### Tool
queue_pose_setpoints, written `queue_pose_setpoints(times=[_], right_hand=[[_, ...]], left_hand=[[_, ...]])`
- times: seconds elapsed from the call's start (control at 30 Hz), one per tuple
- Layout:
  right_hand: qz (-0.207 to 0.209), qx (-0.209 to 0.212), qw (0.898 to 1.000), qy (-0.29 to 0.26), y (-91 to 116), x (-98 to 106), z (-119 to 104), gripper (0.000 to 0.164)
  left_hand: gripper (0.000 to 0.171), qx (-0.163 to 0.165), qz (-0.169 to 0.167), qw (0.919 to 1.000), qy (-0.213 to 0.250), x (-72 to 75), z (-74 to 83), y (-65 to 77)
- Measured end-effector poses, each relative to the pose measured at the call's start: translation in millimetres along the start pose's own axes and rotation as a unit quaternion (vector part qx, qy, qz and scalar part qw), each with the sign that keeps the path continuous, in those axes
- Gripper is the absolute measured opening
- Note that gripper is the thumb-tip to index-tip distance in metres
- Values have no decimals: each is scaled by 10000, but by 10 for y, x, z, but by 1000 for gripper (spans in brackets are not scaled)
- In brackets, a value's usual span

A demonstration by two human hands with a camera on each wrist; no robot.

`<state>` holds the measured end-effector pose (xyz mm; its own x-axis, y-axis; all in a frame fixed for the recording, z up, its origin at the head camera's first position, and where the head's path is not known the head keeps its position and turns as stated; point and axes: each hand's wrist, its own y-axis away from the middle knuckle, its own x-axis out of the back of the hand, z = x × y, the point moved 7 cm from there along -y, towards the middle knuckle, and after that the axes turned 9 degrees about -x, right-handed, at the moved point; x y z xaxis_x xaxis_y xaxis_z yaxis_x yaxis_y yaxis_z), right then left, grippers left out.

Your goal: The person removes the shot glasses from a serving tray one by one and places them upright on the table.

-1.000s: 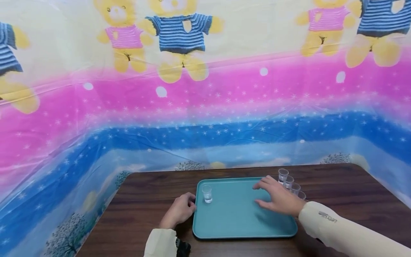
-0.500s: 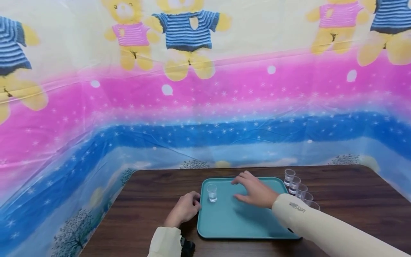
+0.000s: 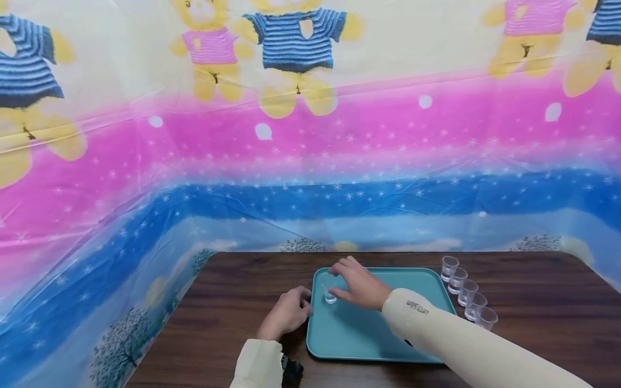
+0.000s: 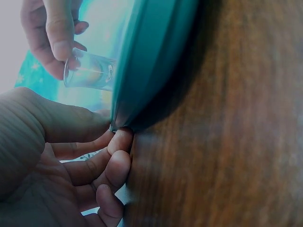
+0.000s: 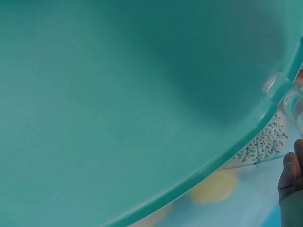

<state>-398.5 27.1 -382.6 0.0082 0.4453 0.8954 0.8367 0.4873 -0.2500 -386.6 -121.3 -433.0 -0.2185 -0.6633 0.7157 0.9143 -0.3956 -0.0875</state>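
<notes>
A teal tray lies on the wooden table. My left hand is at its left edge; in the left wrist view the thumb presses the rim from above and a curled finger sits beneath it. A small clear shot glass stands upright near the tray's left side, clear liquid apparently in its bottom. Around its top, my right hand holds thumb and fingers apart. In the left wrist view those fingertips are at the glass's rim; a firm grip does not show. The right wrist view catches the glass only partly.
Several more shot glasses stand in a slanting row on the table, just right of the tray. Behind the table hangs a cloth backdrop printed with bears. My right forearm crosses over the tray's near right corner.
My right hand has moved left across the tray, from its right side to the lone shot glass. The left hand stays at the tray edge. The head view has turned slightly right.
</notes>
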Motion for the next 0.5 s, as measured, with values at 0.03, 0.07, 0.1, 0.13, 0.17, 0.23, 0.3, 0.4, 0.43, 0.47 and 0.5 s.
queue_pose_setpoints(times=[0.03,0.07,0.1,0.13,0.17,0.23,0.3,0.4,0.43,0.47,0.5], right_hand=[[6,-7,10000,8,-7,-3,-10,38],[5,-15,10000,27,-15,-7,-17,37],[-1,-26,10000,40,-20,-8,-24,37],[-6,-36,10000,64,-24,-11,-29,36],[-4,-39,9999,99,-29,-15,-31,35],[-6,-39,9999,145,-35,-21,-37,34],[-9,-11,9998,189,-37,-28,-44,34],[6,96,9997,207,-32,-35,-53,33],[24,134,9997,223,-29,-34,-52,33],[58,210,9995,230,-24,-29,-51,33],[97,269,9993,223,-19,-20,-45,32]], left_hand=[[31,-20,-5,10000,-5,-2,12,-2],[31,-32,-8,10000,-11,-3,20,-3],[31,-37,-19,10000,3,-6,29,-3],[31,-34,-30,10000,7,-8,37,-2],[31,-40,-36,10000,12,-9,41,-2],[31,-30,-43,10000,6,-10,47,-1],[31,-30,-36,10000,-1,-8,47,1],[32,-19,-27,10000,-2,-4,34,7],[32,-7,-24,10000,11,-1,27,11],[32,-2,-20,10000,12,3,16,13],[31,2,-14,10000,19,8,0,15]])
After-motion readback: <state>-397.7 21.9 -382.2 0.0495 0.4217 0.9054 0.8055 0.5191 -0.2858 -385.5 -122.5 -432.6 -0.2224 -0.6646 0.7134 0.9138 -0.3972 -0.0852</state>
